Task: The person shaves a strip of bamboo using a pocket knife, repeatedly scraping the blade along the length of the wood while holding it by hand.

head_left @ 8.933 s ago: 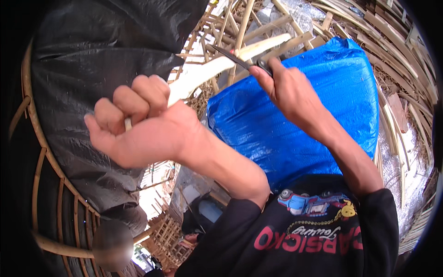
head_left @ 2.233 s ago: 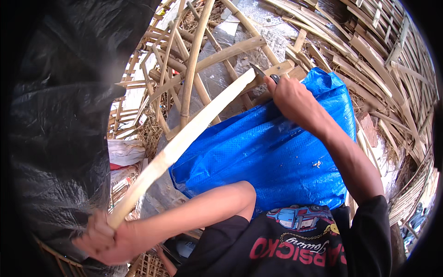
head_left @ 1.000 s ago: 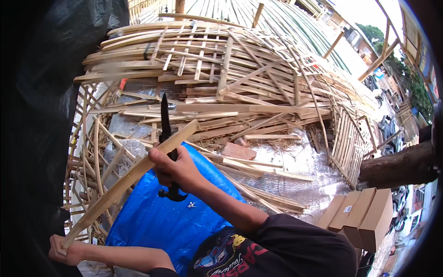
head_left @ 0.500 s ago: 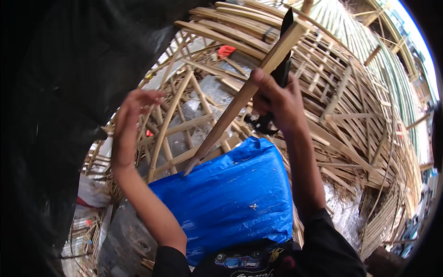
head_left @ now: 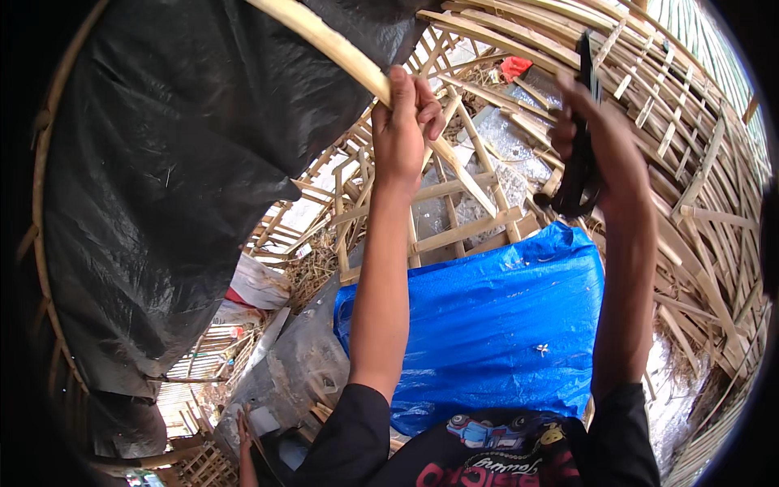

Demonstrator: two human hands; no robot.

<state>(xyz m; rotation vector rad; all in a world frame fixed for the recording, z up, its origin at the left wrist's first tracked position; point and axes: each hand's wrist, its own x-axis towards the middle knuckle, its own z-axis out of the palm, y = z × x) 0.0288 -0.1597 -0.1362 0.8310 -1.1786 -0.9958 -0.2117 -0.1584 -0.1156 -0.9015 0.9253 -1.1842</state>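
My left hand (head_left: 399, 138) is closed round a pale split bamboo strip (head_left: 329, 42). Its upper end runs out past the top edge, and a length below the hand slants down to the right over the bamboo frame. In my right hand (head_left: 596, 150) is a dark machete-like knife (head_left: 586, 57), blade upward, its curved black handle end showing below the fist. That hand is slightly smeared by motion. Between my forearms a blue plastic sheet (head_left: 487, 325) covers my lap.
Bamboo lattice pieces (head_left: 462, 191) lie beyond the sheet, with stacked strips (head_left: 698, 219) along the right. A black tarp (head_left: 178, 162) hangs at the left. A red scrap (head_left: 514, 68) lies far ahead. At lower left another person's hand (head_left: 245, 430) shows.
The bamboo strip has passed from my right hand to my left, which has closed on it. The right hand keeps the knife, now apart from the strip. The view has shifted left.
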